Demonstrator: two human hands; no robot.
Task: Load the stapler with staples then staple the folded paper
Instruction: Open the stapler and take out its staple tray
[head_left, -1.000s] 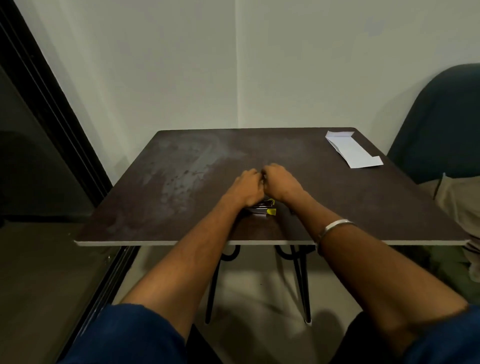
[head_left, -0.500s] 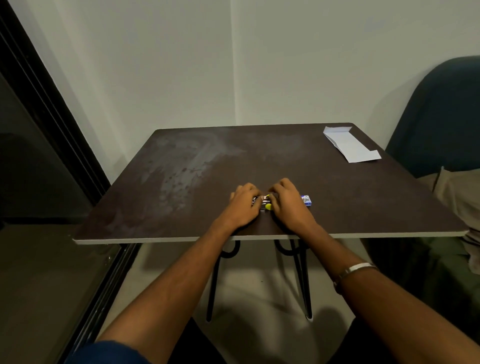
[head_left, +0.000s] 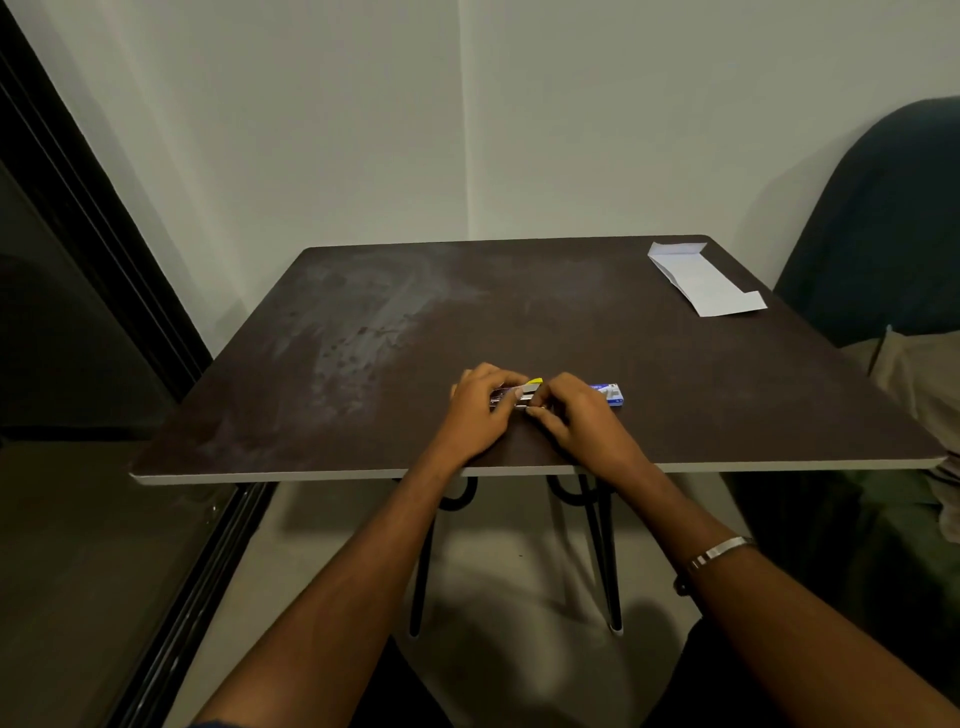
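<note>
Both hands meet over a small stapler (head_left: 521, 396) near the front edge of the dark tabletop (head_left: 363, 332). The left hand (head_left: 480, 410) is wrapped around the stapler's metal body, pinning it down, while the right hand (head_left: 576, 423) has its fingertips pinched at the yellow-tipped end; how firm that pinch is cannot be told, since the fingers hide most of the tool. Just beside the right hand, on its far side, lies a blue and white staple box (head_left: 608, 393). The folded paper (head_left: 701, 283) rests well apart at the far right corner, untouched. This looks like the loading step, with the stapler being opened or a strip being fed in; no strip can be made out. Next, the staples probably need seating in the channel and the top closing before the paper is fetched.
</note>
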